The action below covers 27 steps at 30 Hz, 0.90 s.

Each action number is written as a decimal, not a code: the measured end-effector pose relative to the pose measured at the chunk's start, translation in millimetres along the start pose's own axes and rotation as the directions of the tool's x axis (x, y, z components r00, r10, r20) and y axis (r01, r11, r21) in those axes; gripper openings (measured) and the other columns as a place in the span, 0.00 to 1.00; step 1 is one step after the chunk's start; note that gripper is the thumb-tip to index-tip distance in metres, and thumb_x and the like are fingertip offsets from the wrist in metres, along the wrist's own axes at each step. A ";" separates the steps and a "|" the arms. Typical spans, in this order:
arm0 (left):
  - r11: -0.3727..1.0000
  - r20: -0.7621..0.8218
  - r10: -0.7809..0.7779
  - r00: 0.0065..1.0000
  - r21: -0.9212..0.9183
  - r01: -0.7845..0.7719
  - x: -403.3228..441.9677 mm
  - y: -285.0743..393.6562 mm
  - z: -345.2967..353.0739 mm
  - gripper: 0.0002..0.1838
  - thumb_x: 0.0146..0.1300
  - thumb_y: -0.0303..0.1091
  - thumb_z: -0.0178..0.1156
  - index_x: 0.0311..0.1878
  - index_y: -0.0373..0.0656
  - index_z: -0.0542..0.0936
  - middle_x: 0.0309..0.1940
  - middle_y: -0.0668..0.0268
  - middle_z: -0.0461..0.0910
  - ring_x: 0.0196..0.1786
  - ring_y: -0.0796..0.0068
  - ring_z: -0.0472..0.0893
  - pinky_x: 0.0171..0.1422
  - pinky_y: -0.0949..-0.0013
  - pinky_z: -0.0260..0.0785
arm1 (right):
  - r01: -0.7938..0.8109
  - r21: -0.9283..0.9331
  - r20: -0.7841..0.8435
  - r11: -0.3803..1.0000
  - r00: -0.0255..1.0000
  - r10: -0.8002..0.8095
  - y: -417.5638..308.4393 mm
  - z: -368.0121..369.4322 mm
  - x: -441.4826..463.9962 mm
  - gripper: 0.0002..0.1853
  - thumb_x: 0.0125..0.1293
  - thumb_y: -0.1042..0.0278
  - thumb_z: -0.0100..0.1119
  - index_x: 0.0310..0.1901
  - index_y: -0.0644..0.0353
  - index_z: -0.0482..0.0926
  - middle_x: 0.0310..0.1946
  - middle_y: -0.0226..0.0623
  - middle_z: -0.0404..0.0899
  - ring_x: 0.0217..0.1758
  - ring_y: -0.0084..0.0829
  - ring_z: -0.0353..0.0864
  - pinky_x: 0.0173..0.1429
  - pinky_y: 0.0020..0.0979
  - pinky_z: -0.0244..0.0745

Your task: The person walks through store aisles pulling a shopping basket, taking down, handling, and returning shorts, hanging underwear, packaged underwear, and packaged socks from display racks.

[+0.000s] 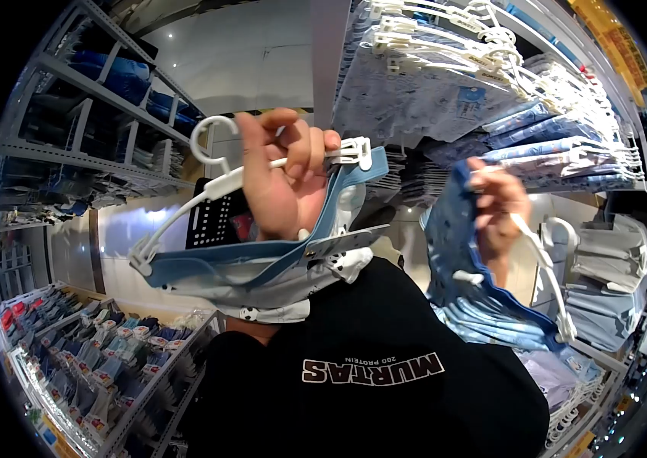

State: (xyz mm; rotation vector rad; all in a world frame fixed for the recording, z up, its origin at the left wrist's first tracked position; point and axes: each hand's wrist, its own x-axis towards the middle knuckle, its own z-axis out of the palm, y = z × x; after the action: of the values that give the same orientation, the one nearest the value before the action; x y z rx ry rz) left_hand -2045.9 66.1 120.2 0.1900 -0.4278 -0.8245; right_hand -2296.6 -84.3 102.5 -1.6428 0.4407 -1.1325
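Observation:
My left hand (285, 175) is closed around the bar of a white clip hanger (224, 183), whose hook sticks up at its left. From that hanger's clips hangs a white garment (262, 286) with a soccer-ball print and a blue waistband; a flat tag lies against it. On the right, my right hand (503, 206), slightly blurred, grips a second white clip hanger (541, 256). A blue garment (449, 244) is clipped to it, dark along the waistband and lighter below. The two garments hang apart, in front of my black shirt.
A rack of light garments on white hangers (445, 84) fills the upper right. Shelves with dark folded clothes (109, 76) stand at the upper left. A low display of small packed items (102, 351) is at the lower left. More garments (613, 259) hang at the right.

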 end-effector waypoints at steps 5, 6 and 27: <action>0.974 0.024 -0.104 0.994 -0.200 0.106 11.1 10.5 21.9 0.29 0.80 0.58 0.41 0.47 0.44 0.84 0.16 0.74 0.58 0.22 0.79 0.59 0.52 0.64 0.66 | -0.443 0.030 0.181 0.896 0.884 0.431 37.0 65.0 -40.0 0.27 0.63 0.52 0.73 0.56 0.66 0.83 0.33 0.29 0.80 0.37 0.19 0.76 0.47 0.24 0.73; 0.965 -0.012 -0.123 0.992 -0.236 0.117 13.2 10.5 22.0 0.29 0.80 0.58 0.43 0.46 0.44 0.84 0.16 0.74 0.58 0.22 0.79 0.59 0.52 0.63 0.66 | -0.416 0.074 0.252 0.907 0.887 0.386 41.9 73.5 -39.7 0.30 0.60 0.51 0.77 0.56 0.64 0.83 0.34 0.28 0.80 0.38 0.19 0.76 0.49 0.24 0.73; 0.996 0.023 -0.031 0.999 0.090 0.029 14.5 0.7 4.3 0.27 0.82 0.53 0.43 0.39 0.43 0.83 0.14 0.74 0.53 0.20 0.79 0.52 0.46 0.66 0.63 | -0.364 -0.108 0.245 0.925 0.892 0.380 42.2 73.6 -37.8 0.16 0.60 0.70 0.73 0.50 0.62 0.85 0.25 0.26 0.75 0.30 0.17 0.72 0.36 0.24 0.68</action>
State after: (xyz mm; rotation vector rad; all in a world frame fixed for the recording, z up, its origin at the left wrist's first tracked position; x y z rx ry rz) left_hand -2038.6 55.8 128.5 0.2703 -0.4857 -0.8383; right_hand -2242.9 -32.6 47.1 -1.6427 0.5916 -0.6117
